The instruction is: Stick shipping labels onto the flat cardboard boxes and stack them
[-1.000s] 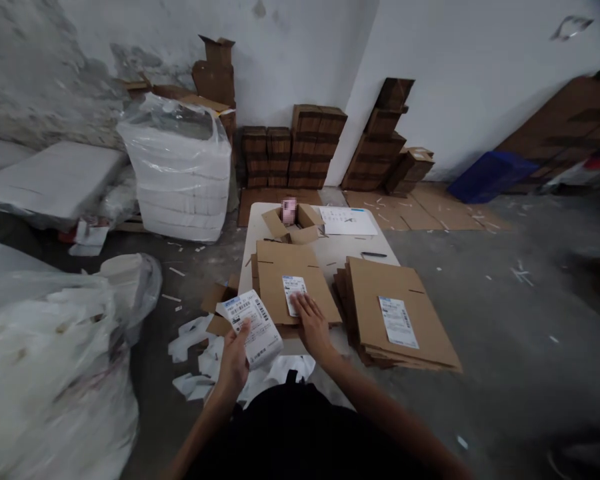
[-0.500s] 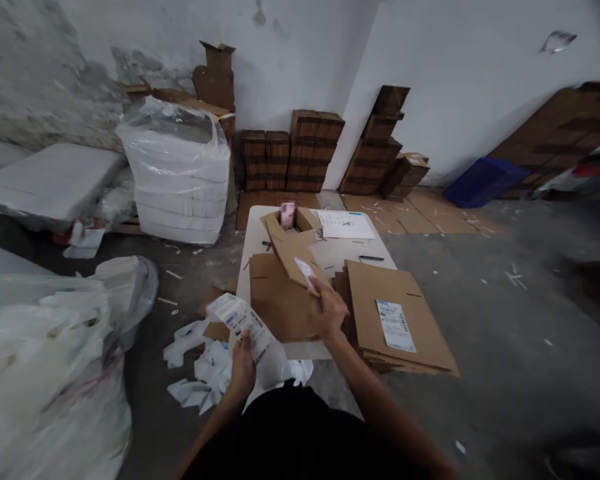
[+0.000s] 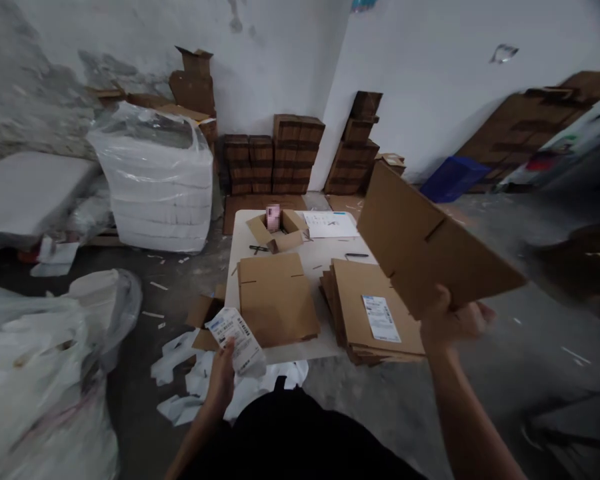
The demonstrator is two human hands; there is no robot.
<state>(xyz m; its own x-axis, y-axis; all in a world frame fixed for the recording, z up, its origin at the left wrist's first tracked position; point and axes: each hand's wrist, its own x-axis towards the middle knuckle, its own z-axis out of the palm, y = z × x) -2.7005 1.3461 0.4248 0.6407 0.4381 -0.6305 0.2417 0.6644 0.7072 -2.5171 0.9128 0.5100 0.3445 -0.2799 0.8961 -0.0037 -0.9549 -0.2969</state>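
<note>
My left hand is closed on a strip of printed shipping labels, held low at the table's near left edge. In my right hand a folded flat cardboard box is gripped by its lower edge, raised and tilted above the right side of the table. Below it lies a stack of flat boxes, the top one bearing a white label. Another stack of flat boxes sits on the table between my hands, with no label visible on top.
On the white table stand an open carton, a paper sheet and a black pen. Backing paper litters the floor at left, near plastic-wrapped bundles. Box stacks line the wall.
My right hand has carried the flat box from over the middle stack to the right and up, above the labelled stack. My left hand keeps the label strip. The view has turned slightly right.
</note>
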